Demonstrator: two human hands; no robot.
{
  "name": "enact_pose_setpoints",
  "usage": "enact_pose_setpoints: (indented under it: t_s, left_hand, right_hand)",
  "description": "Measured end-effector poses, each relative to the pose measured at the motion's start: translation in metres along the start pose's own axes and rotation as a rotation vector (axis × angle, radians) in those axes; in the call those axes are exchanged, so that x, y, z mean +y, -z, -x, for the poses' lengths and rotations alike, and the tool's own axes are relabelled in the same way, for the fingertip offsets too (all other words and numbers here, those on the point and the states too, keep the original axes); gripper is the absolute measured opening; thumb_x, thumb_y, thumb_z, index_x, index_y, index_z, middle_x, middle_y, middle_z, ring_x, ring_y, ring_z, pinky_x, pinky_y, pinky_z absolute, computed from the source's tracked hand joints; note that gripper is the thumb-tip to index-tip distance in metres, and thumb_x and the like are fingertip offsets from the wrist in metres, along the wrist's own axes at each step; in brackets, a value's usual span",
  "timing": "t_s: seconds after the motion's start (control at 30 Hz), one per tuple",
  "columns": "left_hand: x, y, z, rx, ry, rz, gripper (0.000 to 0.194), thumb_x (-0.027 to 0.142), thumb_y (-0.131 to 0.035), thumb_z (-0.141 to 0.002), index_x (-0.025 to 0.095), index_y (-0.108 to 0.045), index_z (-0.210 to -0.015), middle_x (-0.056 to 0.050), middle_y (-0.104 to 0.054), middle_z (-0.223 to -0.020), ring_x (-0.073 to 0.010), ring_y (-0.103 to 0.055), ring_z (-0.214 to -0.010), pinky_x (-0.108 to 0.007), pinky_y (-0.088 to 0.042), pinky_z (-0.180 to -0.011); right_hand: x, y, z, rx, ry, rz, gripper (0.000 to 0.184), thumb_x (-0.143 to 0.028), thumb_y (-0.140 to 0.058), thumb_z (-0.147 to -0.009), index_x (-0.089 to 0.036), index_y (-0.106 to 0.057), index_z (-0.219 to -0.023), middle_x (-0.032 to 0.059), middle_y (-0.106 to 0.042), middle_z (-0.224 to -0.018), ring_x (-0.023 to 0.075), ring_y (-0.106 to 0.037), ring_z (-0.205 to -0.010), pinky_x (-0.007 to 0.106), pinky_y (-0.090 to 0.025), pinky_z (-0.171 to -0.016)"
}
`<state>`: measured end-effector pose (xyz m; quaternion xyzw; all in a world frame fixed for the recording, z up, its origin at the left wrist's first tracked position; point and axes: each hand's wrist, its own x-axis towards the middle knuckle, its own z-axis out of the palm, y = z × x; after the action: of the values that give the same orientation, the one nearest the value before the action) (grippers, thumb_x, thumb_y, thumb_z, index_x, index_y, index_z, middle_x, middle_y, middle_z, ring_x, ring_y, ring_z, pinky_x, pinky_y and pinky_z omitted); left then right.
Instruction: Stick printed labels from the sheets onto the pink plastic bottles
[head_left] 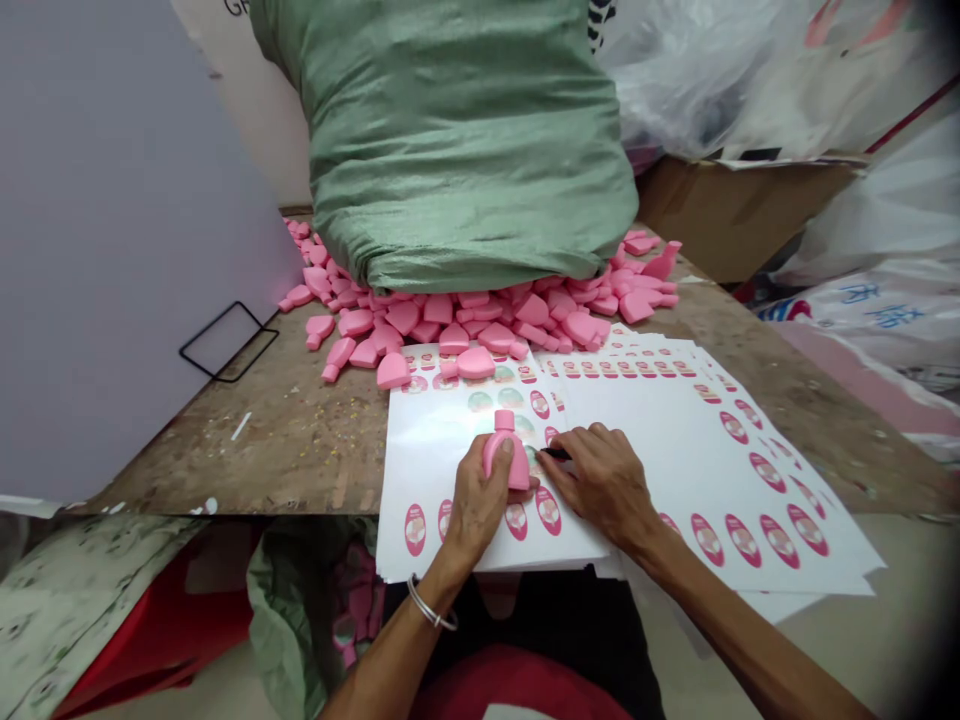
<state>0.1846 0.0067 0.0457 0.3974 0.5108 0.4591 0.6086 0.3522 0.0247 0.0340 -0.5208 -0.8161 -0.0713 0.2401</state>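
Observation:
My left hand [480, 490] is closed around a small pink bottle [511, 455], held upright with its neck pointing away from me. Just to the right, my right hand [604, 475] pinches a slim black tool [556, 454]; its exact kind is too small to make out. Its tip lies close to the bottle's right side, over a sheet of oval pink stickers [435, 460]. Some ovals on that sheet look pale green and shiny beside the bottle. A second stack of sticker sheets [637, 420] lies under and beyond my right forearm.
A heap of pink bottles [450, 320] spreads behind the sheets, under a large green sack [465, 150]. A black wire frame [229, 342] stands at left by a grey panel [135, 230]. Below the table's front edge, another green sack [289, 610] holds pink pieces. A cardboard box [739, 215] stands back right.

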Motion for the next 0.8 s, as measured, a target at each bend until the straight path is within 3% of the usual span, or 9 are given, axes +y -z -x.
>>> enact_pose_setpoints:
  t_s: [0.1, 0.17, 0.3, 0.47, 0.6, 0.73, 0.8]
  left_hand:
    - [0.001, 0.001, -0.001, 0.004, 0.022, 0.053, 0.042, 0.055, -0.054, -0.084, 0.016, -0.052, -0.099, -0.003, -0.061, -0.081, -0.0161, -0.067, -0.057, -0.028, -0.057, -0.056]
    - [0.002, 0.002, -0.002, 0.019, 0.018, 0.071, 0.044, 0.056, -0.053, -0.084, 0.016, -0.051, -0.1, -0.004, -0.063, -0.08, -0.0163, -0.067, -0.056, -0.027, -0.056, -0.054]
    - [0.003, 0.008, -0.002, 0.023, 0.047, 0.129, 0.046, 0.058, -0.053, -0.083, 0.016, -0.052, -0.1, -0.007, -0.067, -0.081, -0.0162, -0.067, -0.055, -0.021, -0.048, -0.044]
    - [0.004, 0.013, 0.003, -0.037, 0.058, 0.265, 0.056, 0.065, -0.048, -0.083, 0.012, -0.056, -0.096, -0.011, -0.07, -0.078, -0.0187, -0.068, -0.057, -0.02, -0.04, -0.039]
    - [0.001, 0.012, 0.007, -0.024, 0.083, 0.38, 0.064, 0.068, -0.04, -0.085, 0.008, -0.06, -0.097, -0.013, -0.07, -0.074, -0.0217, -0.069, -0.063, -0.024, -0.048, -0.046]
    - [0.002, 0.008, 0.01, 0.01, 0.064, 0.452, 0.055, 0.061, -0.043, -0.088, 0.011, -0.06, -0.101, -0.011, -0.071, -0.084, -0.0203, -0.069, -0.068, -0.025, -0.051, -0.053]
    - [0.003, 0.007, 0.012, -0.002, 0.06, 0.45, 0.054, 0.061, -0.041, -0.089, 0.013, -0.06, -0.104, -0.009, -0.071, -0.089, -0.0195, -0.069, -0.07, -0.025, -0.052, -0.055]
  right_hand:
    - [-0.001, 0.003, 0.003, 0.086, 0.049, -0.033, 0.011, -0.029, -0.059, -0.085, -0.02, -0.059, -0.078, 0.0037, -0.065, -0.069, 0.0189, -0.053, -0.066, 0.034, -0.037, -0.066]
    - [-0.002, 0.003, 0.007, 0.148, -0.018, -0.144, 0.011, -0.029, -0.062, -0.083, -0.019, -0.059, -0.08, 0.0033, -0.065, -0.069, 0.018, -0.054, -0.066, 0.034, -0.04, -0.066]
    - [-0.006, 0.007, 0.013, 0.14, -0.316, -0.435, 0.018, -0.037, -0.065, -0.08, -0.021, -0.058, -0.079, 0.0029, -0.063, -0.074, 0.017, -0.057, -0.068, 0.031, -0.046, -0.066]
    - [-0.01, 0.029, 0.001, 0.089, -0.641, -0.709, 0.026, -0.046, -0.067, -0.076, -0.022, -0.058, -0.074, -0.001, -0.059, -0.068, 0.0129, -0.053, -0.06, 0.026, -0.046, -0.058]
    - [-0.018, 0.037, -0.008, -0.003, -0.694, -0.832, 0.028, -0.049, -0.067, -0.075, -0.022, -0.069, -0.083, -0.0002, -0.066, -0.072, 0.0144, -0.058, -0.063, 0.026, -0.048, -0.059]
    - [-0.033, 0.022, -0.008, -0.08, -0.708, -0.984, 0.033, -0.05, -0.069, -0.073, -0.023, -0.075, -0.09, 0.0029, -0.074, -0.09, 0.0219, -0.067, -0.084, 0.033, -0.054, -0.077]
    - [-0.039, 0.016, -0.008, -0.096, -0.719, -1.01, 0.034, -0.05, -0.07, -0.073, -0.022, -0.076, -0.09, 0.0034, -0.075, -0.091, 0.0242, -0.068, -0.087, 0.036, -0.055, -0.079]
